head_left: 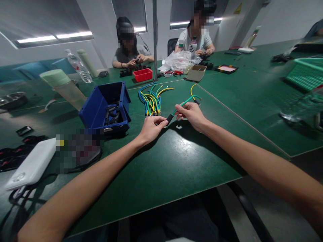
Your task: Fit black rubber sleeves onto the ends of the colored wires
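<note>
My left hand (153, 128) pinches a short black sleeve (170, 118) between thumb and fingers. From the sleeve's upper end runs a green wire (185, 102), which my right hand (193, 116) grips between thumb and forefinger. The wire's free end sticks out past my right hand. Just beyond my left hand lies a bundle of blue, green and yellow wires (152, 99) with metal ends towards me. A yellow wire with a black piece (193, 90) lies behind my right hand. To the left, a blue bin (101, 90) holds several black sleeves (112, 114).
A white power bank (32, 164) and dark cables lie at the left. A green-lidded bottle (65, 88) stands behind the blue bin. Across the table are a red tray (142, 74), a cardboard box (196, 73) and two people working. A green basket (305, 74) is at the right.
</note>
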The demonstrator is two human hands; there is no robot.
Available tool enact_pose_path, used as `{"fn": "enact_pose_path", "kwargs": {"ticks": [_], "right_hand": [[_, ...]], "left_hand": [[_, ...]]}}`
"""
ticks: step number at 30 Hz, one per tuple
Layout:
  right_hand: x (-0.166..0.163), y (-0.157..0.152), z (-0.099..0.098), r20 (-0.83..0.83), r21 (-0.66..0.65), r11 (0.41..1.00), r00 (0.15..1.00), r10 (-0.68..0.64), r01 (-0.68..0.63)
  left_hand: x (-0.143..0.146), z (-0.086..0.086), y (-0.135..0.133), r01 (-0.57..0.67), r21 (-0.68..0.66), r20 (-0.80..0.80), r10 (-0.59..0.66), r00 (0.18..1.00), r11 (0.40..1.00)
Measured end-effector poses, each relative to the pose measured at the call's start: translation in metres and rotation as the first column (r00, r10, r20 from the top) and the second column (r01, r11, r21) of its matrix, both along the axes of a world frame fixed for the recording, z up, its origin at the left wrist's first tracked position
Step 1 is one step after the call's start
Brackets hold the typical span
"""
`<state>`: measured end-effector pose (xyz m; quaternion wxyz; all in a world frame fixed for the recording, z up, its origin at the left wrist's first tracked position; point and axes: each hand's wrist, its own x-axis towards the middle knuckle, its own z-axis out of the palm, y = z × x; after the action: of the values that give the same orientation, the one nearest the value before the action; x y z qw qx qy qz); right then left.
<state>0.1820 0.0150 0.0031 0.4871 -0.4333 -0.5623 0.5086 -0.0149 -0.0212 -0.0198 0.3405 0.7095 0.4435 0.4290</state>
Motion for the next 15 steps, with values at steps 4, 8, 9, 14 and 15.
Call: {"fn": "enact_pose_path", "kwargs": {"ticks": [4, 8, 9, 14, 15], "right_hand": [[-0.0003, -0.0005, 0.0009, 0.008, -0.001, 1.0, 1.0, 0.005, -0.005], [-0.0009, -0.002, 0.0016, 0.009, -0.011, 1.0, 1.0, 0.011, -0.011], [-0.001, -0.0024, 0.0017, 0.007, -0.014, 1.0, 1.0, 0.014, -0.014], [-0.001, -0.003, 0.0021, -0.025, -0.026, 0.999, 0.999, 0.042, -0.043], [-0.0008, -0.0029, 0.0023, -0.032, -0.026, 0.998, 0.998, 0.052, -0.052]], "left_hand": [[-0.0004, 0.0007, 0.0002, 0.001, -0.008, 0.004, -0.001, 1.0, 1.0], [-0.0008, 0.0027, -0.0007, 0.025, -0.033, 0.025, -0.024, 0.999, 0.999], [-0.0009, 0.0034, -0.001, 0.029, -0.039, 0.03, -0.028, 0.999, 0.999], [-0.0012, 0.0043, -0.0016, 0.02, -0.061, 0.044, -0.017, 0.999, 0.998], [-0.0013, 0.0038, -0.0014, 0.014, -0.066, 0.051, -0.011, 0.999, 0.998]]}}
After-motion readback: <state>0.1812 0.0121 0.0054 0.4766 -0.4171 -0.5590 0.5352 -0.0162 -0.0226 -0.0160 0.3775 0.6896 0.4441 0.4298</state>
